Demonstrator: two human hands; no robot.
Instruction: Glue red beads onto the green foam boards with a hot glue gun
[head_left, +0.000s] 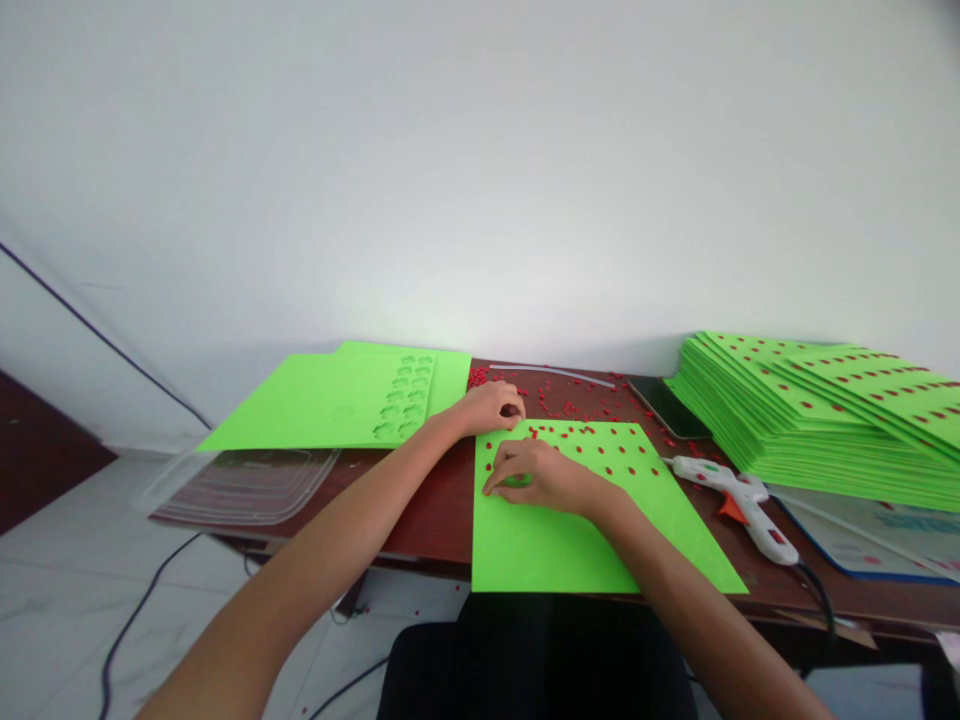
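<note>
A bright green sheet (555, 555) lies at the table's front edge, with rows of small red pieces (579, 450) on its far half. My right hand (540, 475) is over the sheet's left side, thumb and fingers pinched together. At its fingertips a small red piece (487, 491) meets the sheet. My left hand (491, 408) rests at the sheet's far left corner, its fingers curled into a pinch. Whatever the left fingertips hold is too small to make out. Loose red pieces lie scattered on the table just beyond.
Blank green sheets (300, 400), one embossed, lie left over a clear plastic lid (225, 490). At right are a white glue gun (739, 490) with an orange trigger, a dark phone (675, 410) and a tall stack of dotted green sheets (750, 430). A glue stick (551, 373) lies near the wall.
</note>
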